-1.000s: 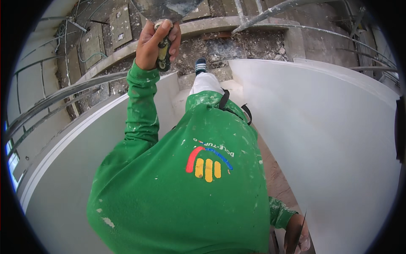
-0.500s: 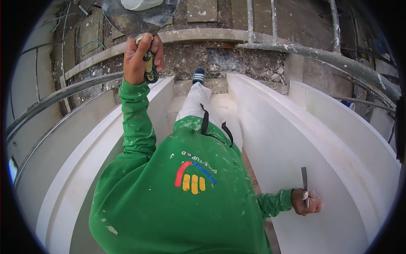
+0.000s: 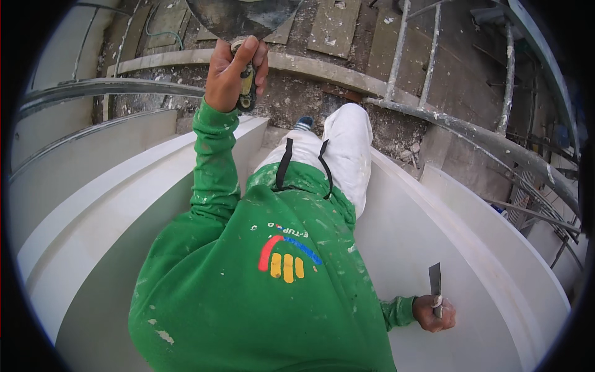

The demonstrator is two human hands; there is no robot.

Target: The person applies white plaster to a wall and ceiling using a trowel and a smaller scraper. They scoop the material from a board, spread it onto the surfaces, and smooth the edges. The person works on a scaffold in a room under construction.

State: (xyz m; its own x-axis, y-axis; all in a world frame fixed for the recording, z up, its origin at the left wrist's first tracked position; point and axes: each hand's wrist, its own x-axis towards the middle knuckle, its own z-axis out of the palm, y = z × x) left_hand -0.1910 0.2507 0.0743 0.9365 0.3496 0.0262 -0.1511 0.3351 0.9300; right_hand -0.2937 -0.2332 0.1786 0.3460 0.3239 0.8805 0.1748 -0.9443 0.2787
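At the top of the view my left hand (image 3: pixel 234 73) is closed round the yellow-and-black handle (image 3: pixel 246 87) of a hawk-like plate. The round grey metal plate (image 3: pixel 242 22) is smeared and runs out of the frame, with only a sliver of white at its top edge. Low on the right, my right hand (image 3: pixel 435 314) grips a putty knife (image 3: pixel 436 279), its flat metal blade pointing up and away from me. That hand is close to the smooth white wall (image 3: pixel 427 248); whether it touches the surface I cannot tell. White marks speckle my fingers.
White low walls with ledges (image 3: pixel 93 186) flank me on both sides. Paint-spattered metal railings (image 3: pixel 477 136) cross the right, and another rail (image 3: pixel 124 87) runs at the left. Ahead lies rough ground with boards (image 3: pixel 334 28), a concrete kerb (image 3: pixel 310 65) and rubble (image 3: pixel 409 152).
My right knee has come up and forward. The plate has shifted right and toward the top edge, so less white material shows. The right hand with the putty knife sits slightly lower and further left.
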